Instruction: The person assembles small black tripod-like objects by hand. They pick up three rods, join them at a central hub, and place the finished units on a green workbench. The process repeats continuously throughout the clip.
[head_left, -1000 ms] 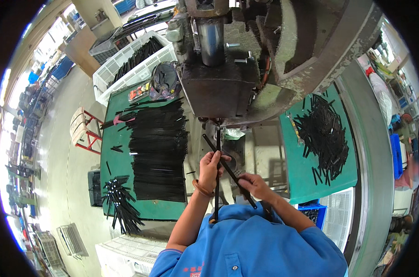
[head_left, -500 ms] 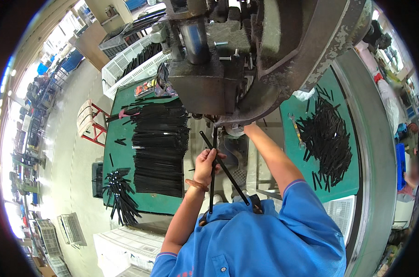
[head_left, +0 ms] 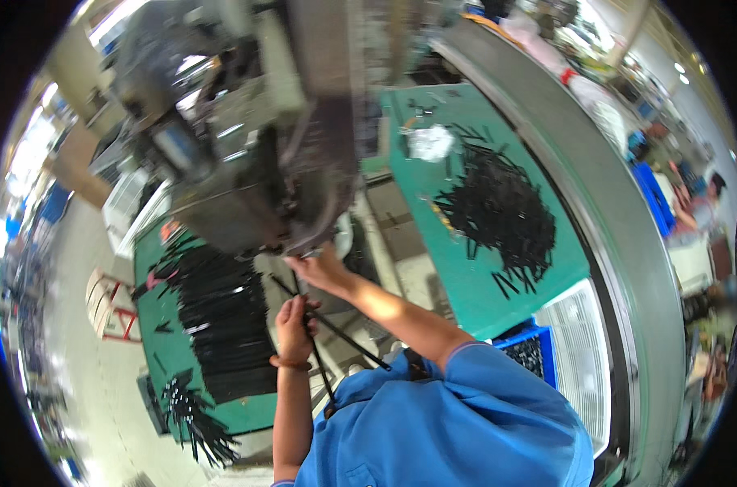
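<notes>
My left hand (head_left: 293, 326), a brown bangle at its wrist, is closed around two long, thin black strips (head_left: 352, 344) that cross at the fingers. One strip slants down to the right; the other runs downward towards my blue shirt. My right hand (head_left: 326, 269) reaches in under the head of a dark metal press (head_left: 222, 213). Its fingers are bent together by the upper end of a strip, directly below the press tool. What they pinch is blurred and partly hidden.
On the left green table (head_left: 259, 412) lie rows of black strips (head_left: 222, 325) and a loose bundle (head_left: 191, 414). The right table (head_left: 486, 312) bears a heap of short black pieces (head_left: 506, 211) and crumpled white plastic (head_left: 430, 143). A blue bin (head_left: 549, 357) adjoins a white crate (head_left: 583, 365).
My view has swung to the right, so the press and left table sit further left. My right hand is now closer to my left hand, which still holds the crossed strips.
</notes>
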A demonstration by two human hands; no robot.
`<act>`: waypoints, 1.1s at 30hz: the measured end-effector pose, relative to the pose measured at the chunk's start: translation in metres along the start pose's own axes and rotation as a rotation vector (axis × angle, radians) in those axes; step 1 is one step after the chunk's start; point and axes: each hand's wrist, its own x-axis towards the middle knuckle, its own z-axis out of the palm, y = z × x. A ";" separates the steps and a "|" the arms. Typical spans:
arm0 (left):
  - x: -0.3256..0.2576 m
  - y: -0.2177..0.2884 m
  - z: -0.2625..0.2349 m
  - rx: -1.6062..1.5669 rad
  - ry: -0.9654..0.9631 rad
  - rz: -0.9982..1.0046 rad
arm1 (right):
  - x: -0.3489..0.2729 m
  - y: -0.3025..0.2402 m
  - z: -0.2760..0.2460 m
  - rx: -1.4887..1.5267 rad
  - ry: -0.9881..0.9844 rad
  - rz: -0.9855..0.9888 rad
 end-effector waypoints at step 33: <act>0.001 -0.004 0.009 0.018 0.026 0.039 | -0.167 0.228 -0.345 -1.217 -0.206 0.875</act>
